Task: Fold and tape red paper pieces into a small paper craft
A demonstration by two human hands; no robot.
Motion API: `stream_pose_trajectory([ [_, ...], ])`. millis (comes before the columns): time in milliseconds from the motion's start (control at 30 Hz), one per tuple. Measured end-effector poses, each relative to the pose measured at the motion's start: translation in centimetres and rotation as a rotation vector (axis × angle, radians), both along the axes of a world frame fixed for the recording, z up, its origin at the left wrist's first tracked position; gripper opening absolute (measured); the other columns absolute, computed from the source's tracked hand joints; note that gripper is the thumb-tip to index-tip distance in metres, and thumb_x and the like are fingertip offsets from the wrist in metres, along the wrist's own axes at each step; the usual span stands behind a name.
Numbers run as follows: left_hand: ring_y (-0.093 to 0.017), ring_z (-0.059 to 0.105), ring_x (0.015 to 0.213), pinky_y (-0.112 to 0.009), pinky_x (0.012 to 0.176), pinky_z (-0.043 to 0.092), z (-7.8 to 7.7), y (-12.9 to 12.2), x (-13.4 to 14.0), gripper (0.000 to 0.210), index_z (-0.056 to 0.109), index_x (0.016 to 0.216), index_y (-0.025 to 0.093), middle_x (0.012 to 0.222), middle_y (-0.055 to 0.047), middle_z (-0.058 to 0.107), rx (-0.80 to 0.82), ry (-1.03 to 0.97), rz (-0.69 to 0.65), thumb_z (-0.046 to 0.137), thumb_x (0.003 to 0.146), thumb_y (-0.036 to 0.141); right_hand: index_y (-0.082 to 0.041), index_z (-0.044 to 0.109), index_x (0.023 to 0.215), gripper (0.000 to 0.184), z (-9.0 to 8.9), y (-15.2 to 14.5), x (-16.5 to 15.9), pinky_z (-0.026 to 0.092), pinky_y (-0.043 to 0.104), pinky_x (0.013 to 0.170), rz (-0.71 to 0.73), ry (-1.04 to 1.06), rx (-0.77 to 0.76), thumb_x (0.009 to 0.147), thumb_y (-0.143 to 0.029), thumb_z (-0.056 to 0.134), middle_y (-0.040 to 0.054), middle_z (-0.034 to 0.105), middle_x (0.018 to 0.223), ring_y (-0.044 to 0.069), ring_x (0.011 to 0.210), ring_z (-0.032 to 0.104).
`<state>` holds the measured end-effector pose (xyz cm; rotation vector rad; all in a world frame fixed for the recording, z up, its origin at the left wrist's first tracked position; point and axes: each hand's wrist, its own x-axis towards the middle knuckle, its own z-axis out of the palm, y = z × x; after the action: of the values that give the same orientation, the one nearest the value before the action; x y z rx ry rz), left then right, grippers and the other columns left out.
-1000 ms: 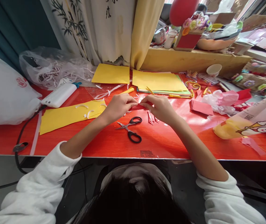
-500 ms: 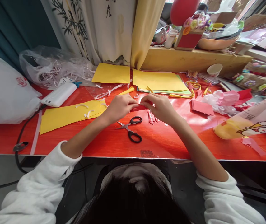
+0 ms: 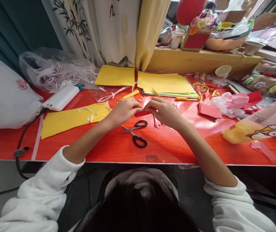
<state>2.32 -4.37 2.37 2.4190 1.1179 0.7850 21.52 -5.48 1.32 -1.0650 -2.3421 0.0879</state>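
Observation:
My left hand (image 3: 125,111) and my right hand (image 3: 164,111) meet above the red table, thumbs and fingertips pinched together. Between them is a small piece of red paper (image 3: 141,113), mostly covered by the fingers. A thin yellow strip (image 3: 156,93) shows just behind my right hand; whether the fingers touch it I cannot tell. Partly spread scissors (image 3: 139,141) with black handles lie on the table just below the hands. Small folded red-pink paper pieces (image 3: 156,122) rest beside my right hand. Beyond my left hand is a yellow rolled strip (image 3: 131,94).
Yellow sheets (image 3: 164,83) are stacked at the back, with another yellow sheet (image 3: 65,119) at left bearing white scraps. A white power strip (image 3: 61,98) and a plastic bag (image 3: 4,93) stand left. Red cards (image 3: 209,110), crumpled tissue and a drink cup (image 3: 256,124) are at right.
The fingers have shifted slightly around the red paper, and more of it shows below the fingertips. My right fingers have moved a little left. The scissors have stayed put.

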Motion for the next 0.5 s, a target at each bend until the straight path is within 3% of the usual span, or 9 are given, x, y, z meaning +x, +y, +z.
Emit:
stream_pose_trajectory([
  [267,-0.014,0.057,0.074,-0.028,0.069,0.041,-0.12,-0.03,0.0,0.014,0.067,0.075,0.015,0.078,-0.005,0.064,0.048,0.024,0.005,0.057,0.082,0.02,-0.015,0.065,0.086,0.016,0.09,0.18,-0.01,0.042,0.025,0.067,0.027,0.024,0.037,0.089,-0.018,0.049,0.0062,0.062,0.085,0.014,0.075,0.056],
  [500,-0.014,0.057,0.073,-0.028,0.066,0.041,-0.03,-0.08,0.11,0.012,0.064,0.072,0.015,0.078,-0.004,0.064,-0.029,-0.015,0.029,0.058,0.08,0.02,-0.014,0.065,0.086,0.016,0.25,0.02,-0.04,0.042,0.025,0.066,0.002,0.01,0.016,0.088,-0.013,0.049,0.0064,0.064,0.084,0.014,0.074,0.056],
])
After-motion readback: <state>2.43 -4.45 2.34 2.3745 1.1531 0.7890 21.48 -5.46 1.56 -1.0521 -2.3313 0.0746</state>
